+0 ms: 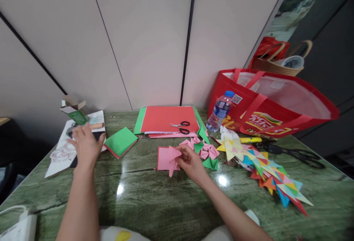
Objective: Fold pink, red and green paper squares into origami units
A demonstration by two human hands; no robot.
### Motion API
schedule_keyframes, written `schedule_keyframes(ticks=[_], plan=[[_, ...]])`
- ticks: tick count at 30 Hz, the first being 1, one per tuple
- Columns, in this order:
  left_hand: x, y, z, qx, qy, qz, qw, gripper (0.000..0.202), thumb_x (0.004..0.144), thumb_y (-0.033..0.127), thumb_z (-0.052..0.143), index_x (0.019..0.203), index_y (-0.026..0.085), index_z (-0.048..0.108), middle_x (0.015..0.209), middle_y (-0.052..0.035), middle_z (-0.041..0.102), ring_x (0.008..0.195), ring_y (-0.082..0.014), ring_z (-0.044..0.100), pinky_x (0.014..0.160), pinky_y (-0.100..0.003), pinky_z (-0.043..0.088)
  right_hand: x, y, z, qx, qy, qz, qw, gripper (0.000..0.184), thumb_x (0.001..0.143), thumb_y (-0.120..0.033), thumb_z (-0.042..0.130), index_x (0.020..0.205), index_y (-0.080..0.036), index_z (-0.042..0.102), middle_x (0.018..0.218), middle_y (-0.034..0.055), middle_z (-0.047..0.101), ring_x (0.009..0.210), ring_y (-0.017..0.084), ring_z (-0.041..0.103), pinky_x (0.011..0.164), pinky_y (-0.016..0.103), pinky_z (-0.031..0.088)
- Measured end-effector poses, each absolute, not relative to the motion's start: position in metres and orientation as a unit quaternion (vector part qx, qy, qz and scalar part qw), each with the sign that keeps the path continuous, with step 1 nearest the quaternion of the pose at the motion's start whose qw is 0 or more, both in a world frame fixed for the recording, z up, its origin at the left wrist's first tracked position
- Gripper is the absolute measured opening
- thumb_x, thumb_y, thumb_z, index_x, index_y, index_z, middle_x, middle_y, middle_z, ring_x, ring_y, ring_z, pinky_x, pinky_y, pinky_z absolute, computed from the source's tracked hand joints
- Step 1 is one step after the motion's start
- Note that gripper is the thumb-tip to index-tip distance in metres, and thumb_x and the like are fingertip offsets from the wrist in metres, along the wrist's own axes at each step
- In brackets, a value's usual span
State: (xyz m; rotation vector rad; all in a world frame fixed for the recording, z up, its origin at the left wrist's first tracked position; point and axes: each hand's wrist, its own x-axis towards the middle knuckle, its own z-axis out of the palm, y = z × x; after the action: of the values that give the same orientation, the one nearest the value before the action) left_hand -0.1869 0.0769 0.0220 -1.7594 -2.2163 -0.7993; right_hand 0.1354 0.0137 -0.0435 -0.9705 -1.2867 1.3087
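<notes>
My right hand is closed in a pinch on a partly folded pink paper piece lying on the green marble table. Small folded pink and green paper units lie just right of it. My left hand reaches to the far left over a dark object on a white sheet, beside a wooden roll and a small open green box; its fingers are curled down and what they touch is hidden. A stack of green square papers lies between the hands.
Red and green sheets with small scissors lie at the back. A water bottle, red tote bag, yellow marker, black scissors and a multicoloured folded paper chain are at right. A white device is bottom left.
</notes>
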Motion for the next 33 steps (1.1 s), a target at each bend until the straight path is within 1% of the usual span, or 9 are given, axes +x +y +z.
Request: schedule_keyframes(ticks=[2, 4, 6, 9, 13, 19, 24, 28, 33], plan=[[-0.150, 0.068, 0.038, -0.630, -0.684, -0.361, 0.067, 0.049, 0.077, 0.037, 0.046, 0.118, 0.010, 0.039, 0.123, -0.0169, 0.045, 0.114, -0.0315, 0.039, 0.090, -0.045, 0.034, 0.135, 0.014, -0.044, -0.401, -0.533, 0.545, 0.509, 0.025, 0.069, -0.017, 0.052, 0.093, -0.020, 0.046, 0.079, 0.0001, 0.058, 0.064, 0.011, 0.055, 0.051, 0.021, 0.048], [-0.107, 0.055, 0.047, -0.675, -0.619, -0.395, -0.075, 0.035, 0.076, 0.039, 0.048, 0.103, 0.016, 0.051, 0.104, -0.0088, 0.059, 0.095, -0.0228, 0.054, 0.081, -0.034, 0.044, 0.135, 0.014, -0.045, -0.404, -0.533, 0.537, 0.514, 0.029, 0.069, -0.016, 0.052, 0.097, -0.021, 0.045, 0.081, 0.0008, 0.058, 0.065, 0.012, 0.055, 0.051, 0.021, 0.048], [-0.065, 0.039, 0.047, -0.722, -0.539, -0.374, -0.219, 0.029, 0.073, 0.036, 0.053, 0.095, 0.017, 0.055, 0.091, -0.0058, 0.064, 0.082, -0.0184, 0.059, 0.074, -0.030, 0.047, 0.135, 0.013, -0.044, -0.415, -0.537, 0.515, 0.524, 0.032, 0.069, -0.015, 0.052, 0.100, -0.021, 0.045, 0.084, 0.0022, 0.059, 0.070, 0.013, 0.057, 0.053, 0.022, 0.049], [-0.024, 0.019, 0.033, -0.765, -0.449, -0.338, -0.315, 0.042, 0.064, 0.030, 0.065, 0.104, 0.019, 0.054, 0.094, -0.0054, 0.064, 0.082, -0.0179, 0.059, 0.076, -0.030, 0.047, 0.136, 0.012, -0.041, -0.423, -0.567, 0.478, 0.520, 0.027, 0.070, -0.015, 0.051, 0.097, -0.019, 0.051, 0.090, 0.0048, 0.060, 0.077, 0.016, 0.058, 0.059, 0.024, 0.049], [-0.012, 0.015, 0.006, -0.776, -0.435, -0.332, -0.313, 0.044, 0.072, 0.024, 0.057, 0.115, 0.021, 0.048, 0.099, -0.0060, 0.064, 0.088, -0.0179, 0.059, 0.082, -0.033, 0.045, 0.137, 0.011, -0.038, -0.419, -0.591, 0.467, 0.507, 0.022, 0.073, -0.017, 0.052, 0.095, -0.019, 0.057, 0.089, 0.0053, 0.061, 0.076, 0.016, 0.058, 0.062, 0.026, 0.050], [-0.017, 0.026, 0.002, -0.684, -0.455, -0.390, -0.415, 0.026, 0.074, 0.021, 0.052, 0.099, 0.015, 0.059, 0.095, -0.0087, 0.065, 0.082, -0.0174, 0.061, 0.072, -0.028, 0.048, 0.136, 0.013, -0.036, -0.408, -0.540, 0.485, 0.554, 0.019, 0.071, -0.027, 0.060, 0.088, -0.020, 0.061, 0.096, 0.0059, 0.059, 0.087, 0.017, 0.057, 0.074, 0.029, 0.048], [-0.016, 0.023, 0.016, -0.630, -0.462, -0.396, -0.483, 0.022, 0.070, 0.023, 0.056, 0.088, 0.013, 0.063, 0.083, -0.0074, 0.067, 0.071, -0.0162, 0.061, 0.061, -0.025, 0.048, 0.138, 0.014, -0.033, -0.398, -0.468, 0.565, 0.551, 0.026, 0.066, -0.035, 0.065, 0.087, -0.020, 0.061, 0.087, 0.0044, 0.062, 0.078, 0.017, 0.058, 0.064, 0.027, 0.049], [-0.016, 0.023, 0.017, -0.627, -0.476, -0.385, -0.482, 0.022, 0.067, 0.022, 0.059, 0.085, 0.011, 0.065, 0.075, -0.0064, 0.067, 0.063, -0.0144, 0.059, 0.055, -0.023, 0.046, 0.139, 0.012, -0.033, -0.393, -0.424, 0.597, 0.556, 0.028, 0.060, -0.033, 0.070, 0.084, -0.019, 0.064, 0.085, 0.0036, 0.063, 0.075, 0.016, 0.057, 0.063, 0.026, 0.047], [-0.017, 0.024, 0.010, -0.638, -0.494, -0.387, -0.447, 0.024, 0.066, 0.021, 0.061, 0.087, 0.012, 0.066, 0.077, -0.0071, 0.068, 0.066, -0.0160, 0.059, 0.057, -0.023, 0.046, 0.140, 0.011, -0.029, -0.368, -0.337, 0.668, 0.552, 0.030, 0.057, -0.029, 0.074, 0.083, -0.018, 0.065, 0.081, 0.0024, 0.062, 0.067, 0.012, 0.057, 0.060, 0.023, 0.045]])
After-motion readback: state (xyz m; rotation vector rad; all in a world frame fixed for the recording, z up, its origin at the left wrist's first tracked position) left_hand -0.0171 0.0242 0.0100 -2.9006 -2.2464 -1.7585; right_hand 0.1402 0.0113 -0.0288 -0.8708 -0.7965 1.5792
